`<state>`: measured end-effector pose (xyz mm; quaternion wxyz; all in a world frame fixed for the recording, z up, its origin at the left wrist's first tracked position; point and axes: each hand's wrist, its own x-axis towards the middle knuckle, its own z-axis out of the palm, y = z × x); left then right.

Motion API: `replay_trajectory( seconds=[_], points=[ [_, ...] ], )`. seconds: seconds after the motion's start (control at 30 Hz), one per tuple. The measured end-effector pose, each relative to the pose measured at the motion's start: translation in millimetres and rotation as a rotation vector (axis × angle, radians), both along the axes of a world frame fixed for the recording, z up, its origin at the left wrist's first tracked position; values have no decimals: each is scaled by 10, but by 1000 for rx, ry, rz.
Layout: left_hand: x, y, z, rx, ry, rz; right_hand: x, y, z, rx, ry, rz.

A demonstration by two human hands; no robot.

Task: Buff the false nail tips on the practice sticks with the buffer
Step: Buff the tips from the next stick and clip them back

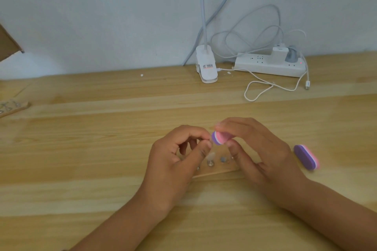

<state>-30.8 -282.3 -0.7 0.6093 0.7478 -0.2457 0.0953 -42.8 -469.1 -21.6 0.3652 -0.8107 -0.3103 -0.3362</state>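
Just below frame centre, the right hand (259, 149) pinches the buffer (219, 138), its long axis aimed left at the left hand's (179, 155) closed thumb-and-forefinger pinch, contents too small to tell, above a tip (211, 156).

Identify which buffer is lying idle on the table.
The buffer right of the right hand, lying untouched on the table; the other buffer is pinched in that hand.

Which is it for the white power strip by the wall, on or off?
On, most likely: a small red indicator light glows at the right end of the white power strip.
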Motion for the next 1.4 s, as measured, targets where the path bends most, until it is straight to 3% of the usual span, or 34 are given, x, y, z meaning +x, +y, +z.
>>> replay_trajectory(
  seconds=[0.47, 0.6, 1.17, 1.3, 1.4],
  points=[
    [9, -3, -13, -7, 3, -2, 2, 6, -8, -15, -48, -59],
    [5, -10, -14, 18, -7, -10, -29, 45, -18, -87, -103, 13],
    [12, -2, -26, 77, -67, 38, -19, 20, -6, -38, -75, -81],
    [1, 3, -13, 70, -64, 30, -54, 56, -13, -84, -103, -15],
    [7, 11, -17, 79, -72, 44, -1, 20, -4, -47, -61, -118]
  ],
)
